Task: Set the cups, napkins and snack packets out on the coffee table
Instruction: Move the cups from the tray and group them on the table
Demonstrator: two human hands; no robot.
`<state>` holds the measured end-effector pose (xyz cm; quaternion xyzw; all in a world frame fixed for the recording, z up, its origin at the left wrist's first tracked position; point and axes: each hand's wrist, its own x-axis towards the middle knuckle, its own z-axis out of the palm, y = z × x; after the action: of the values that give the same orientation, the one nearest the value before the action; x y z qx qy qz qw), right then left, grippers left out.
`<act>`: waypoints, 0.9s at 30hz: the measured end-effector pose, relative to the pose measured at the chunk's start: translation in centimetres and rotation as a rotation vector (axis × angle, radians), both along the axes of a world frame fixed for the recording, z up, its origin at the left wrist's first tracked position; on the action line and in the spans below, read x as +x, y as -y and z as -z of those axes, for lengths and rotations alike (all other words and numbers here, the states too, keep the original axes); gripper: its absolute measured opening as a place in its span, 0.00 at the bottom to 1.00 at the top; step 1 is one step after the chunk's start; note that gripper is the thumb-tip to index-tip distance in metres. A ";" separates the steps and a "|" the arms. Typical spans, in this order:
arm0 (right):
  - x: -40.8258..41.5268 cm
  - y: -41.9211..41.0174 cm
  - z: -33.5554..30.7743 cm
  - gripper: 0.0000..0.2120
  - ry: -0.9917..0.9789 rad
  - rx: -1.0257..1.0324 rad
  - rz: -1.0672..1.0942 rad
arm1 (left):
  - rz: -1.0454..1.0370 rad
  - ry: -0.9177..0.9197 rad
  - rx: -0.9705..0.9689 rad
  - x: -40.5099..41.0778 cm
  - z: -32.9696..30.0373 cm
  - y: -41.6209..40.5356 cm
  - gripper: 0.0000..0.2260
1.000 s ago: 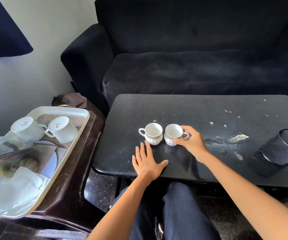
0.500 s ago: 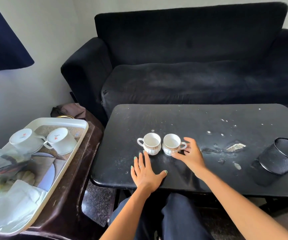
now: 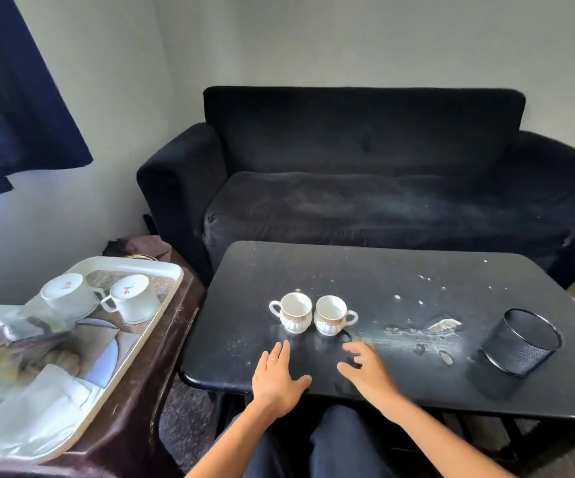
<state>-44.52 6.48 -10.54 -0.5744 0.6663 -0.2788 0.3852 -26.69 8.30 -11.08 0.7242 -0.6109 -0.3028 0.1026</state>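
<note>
Two small white ribbed cups (image 3: 309, 316) already upright, side by side, on black tabletop (image 3: 400, 281). Left hand (image 3: 276, 376) flat, right hand (image 3: 365, 370) loosely spread, both holding nothing. Still waiting on cream tray (image 3: 148, 334): two larger white cups (image 3: 101, 300), napkins, packets.

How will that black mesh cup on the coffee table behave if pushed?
The black mesh cup already leans on the coffee table, so it probably tips easily. Open mesh walls suggest it is light for its size. Its round body would likely roll once on its side.
</note>
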 end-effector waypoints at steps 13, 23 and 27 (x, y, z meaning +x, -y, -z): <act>11.2 -1.0 -6.9 0.16 -0.029 -0.203 -0.349 | -0.174 -0.005 -0.218 10.4 -8.3 -2.6 0.33; 20.2 -0.1 -9.6 0.18 -0.094 -0.259 -0.536 | -0.299 0.089 -0.237 16.1 -9.1 -4.3 0.35; 22.9 1.1 -10.0 0.18 -0.127 -0.269 -0.580 | -0.227 0.183 -0.179 17.0 -10.1 -3.8 0.36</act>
<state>-21.59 5.36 -0.56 -0.8023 0.4547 -0.2068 0.3269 -9.67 12.06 -0.98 0.8010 -0.5567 -0.1664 0.1443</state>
